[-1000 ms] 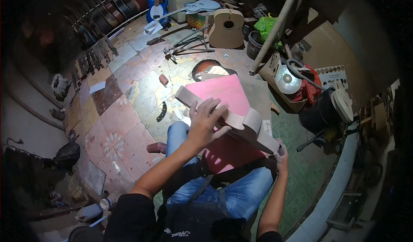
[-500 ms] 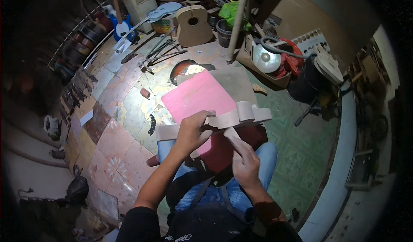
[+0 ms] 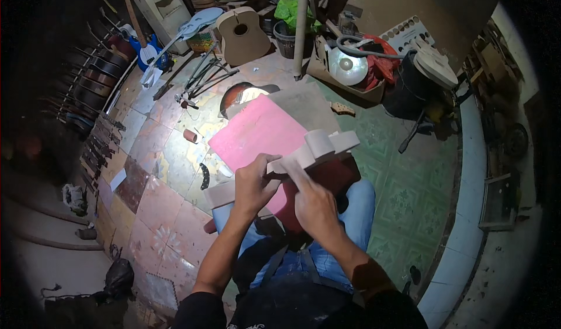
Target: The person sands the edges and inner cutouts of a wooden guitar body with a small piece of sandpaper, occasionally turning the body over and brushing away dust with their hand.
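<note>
Shifting from the right end of the wooden piece (image 3: 320, 144), my right hand (image 3: 315, 208) is laying straightened fingers against its middle; my left hand (image 3: 251, 184) is pinching it over the pink board (image 3: 257, 129). Sound handling is requiring firm left support, even right-finger contact.

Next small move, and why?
I'd probably slide the right hand slightly along the pale piece toward its rounded bump: its outstretched fingers appear to rest on the near edge, just short of the bump, while the left hand seems to steady the piece alongside.
</note>
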Demonstrator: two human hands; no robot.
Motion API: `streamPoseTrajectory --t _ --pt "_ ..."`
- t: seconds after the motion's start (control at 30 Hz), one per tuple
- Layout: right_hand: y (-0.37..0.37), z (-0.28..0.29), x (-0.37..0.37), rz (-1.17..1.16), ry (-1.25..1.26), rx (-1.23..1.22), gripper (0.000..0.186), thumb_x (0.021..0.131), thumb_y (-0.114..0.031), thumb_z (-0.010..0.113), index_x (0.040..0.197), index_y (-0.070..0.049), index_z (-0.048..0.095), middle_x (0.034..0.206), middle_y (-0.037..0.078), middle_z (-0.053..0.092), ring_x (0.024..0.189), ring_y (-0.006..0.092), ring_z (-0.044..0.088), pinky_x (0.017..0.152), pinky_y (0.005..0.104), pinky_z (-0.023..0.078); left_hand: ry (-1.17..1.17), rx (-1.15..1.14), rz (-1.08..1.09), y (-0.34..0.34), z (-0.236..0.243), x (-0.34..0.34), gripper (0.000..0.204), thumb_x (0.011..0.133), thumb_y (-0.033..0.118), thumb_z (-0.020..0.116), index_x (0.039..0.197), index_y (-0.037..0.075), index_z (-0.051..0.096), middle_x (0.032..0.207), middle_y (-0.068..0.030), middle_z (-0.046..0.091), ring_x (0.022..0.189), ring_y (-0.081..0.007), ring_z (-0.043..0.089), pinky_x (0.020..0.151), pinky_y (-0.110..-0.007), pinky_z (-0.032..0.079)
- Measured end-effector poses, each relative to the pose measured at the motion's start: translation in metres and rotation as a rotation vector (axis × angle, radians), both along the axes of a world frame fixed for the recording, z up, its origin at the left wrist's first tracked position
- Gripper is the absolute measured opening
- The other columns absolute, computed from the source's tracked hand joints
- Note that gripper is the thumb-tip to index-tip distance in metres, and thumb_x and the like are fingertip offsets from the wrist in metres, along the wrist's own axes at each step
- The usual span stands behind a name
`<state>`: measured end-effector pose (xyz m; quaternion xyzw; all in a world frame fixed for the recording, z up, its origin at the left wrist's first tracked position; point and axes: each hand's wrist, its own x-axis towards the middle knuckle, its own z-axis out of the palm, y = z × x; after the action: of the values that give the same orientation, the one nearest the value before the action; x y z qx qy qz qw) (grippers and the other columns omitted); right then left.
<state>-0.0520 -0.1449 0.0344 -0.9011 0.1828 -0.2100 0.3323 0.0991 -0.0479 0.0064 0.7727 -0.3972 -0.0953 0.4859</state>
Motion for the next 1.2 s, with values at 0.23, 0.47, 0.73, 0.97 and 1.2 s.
streamPoseTrajectory --t 0.23,0.47,0.73,0.97,1.2 --pt "-0.004 -0.004 -0.003 0.003 -0.053 0.011 0.057 0.089 0.004 0.046 0.145 -0.008 0.045 0.136 0.022 0.059 0.107 0.0427 0.065 0.091 0.0488 0.055 -0.017 -0.050 0.031 -0.007 0.011 -0.003 0.069 0.072 -0.001 0.074 0.134 0.004 0.043 0.100 -0.0182 0.075 0.085 -0.0286 0.075 0.070 -0.035 0.059" --pt "-0.001 0.006 -0.009 -0.053 0.065 0.026 0.052 0.091 0.001 0.047 0.143 -0.007 0.047 0.133 0.024 0.061 0.106 0.0427 0.066 0.090 0.0498 0.055 0.070 -0.044 0.069 -0.012 0.017 -0.004 0.075 0.073 -0.005 0.071 0.140 0.004 0.040 0.102 -0.0188 0.075 0.094 -0.0253 0.075 0.075 -0.034 0.060" --pt "-0.013 0.022 -0.017 0.006 0.070 0.214 0.055 0.087 0.006 0.046 0.140 -0.007 0.053 0.130 0.024 0.062 0.109 0.0422 0.065 0.093 0.0489 0.054 -0.013 -0.032 0.054 -0.010 0.019 0.000 0.074 0.070 0.006 0.079 0.136 0.008 0.047 0.102 -0.0157 0.076 0.084 -0.0324 0.075 0.072 -0.037 0.058" --pt "-0.018 0.002 -0.017 -0.073 -0.135 -0.067 0.055 0.086 0.008 0.050 0.138 -0.009 0.058 0.133 0.019 0.062 0.106 0.0389 0.067 0.090 0.0423 0.056 -0.135 -0.049 0.033 -0.020 0.008 -0.005 0.041 0.070 0.004 0.076 0.110 0.009 0.069 0.088 -0.0139 0.074 0.061 -0.0263 0.067 0.060 -0.035 0.053" --pt "-0.017 -0.001 -0.010 -0.042 0.022 -0.135 0.051 0.091 -0.003 0.050 0.142 -0.010 0.054 0.139 0.017 0.059 0.094 0.0391 0.068 0.082 0.0458 0.057 -0.154 0.023 0.075 -0.020 0.013 -0.007 0.038 0.071 0.014 0.080 0.107 0.009 0.070 0.068 -0.0130 0.066 0.061 -0.0285 0.068 0.059 -0.038 0.052"
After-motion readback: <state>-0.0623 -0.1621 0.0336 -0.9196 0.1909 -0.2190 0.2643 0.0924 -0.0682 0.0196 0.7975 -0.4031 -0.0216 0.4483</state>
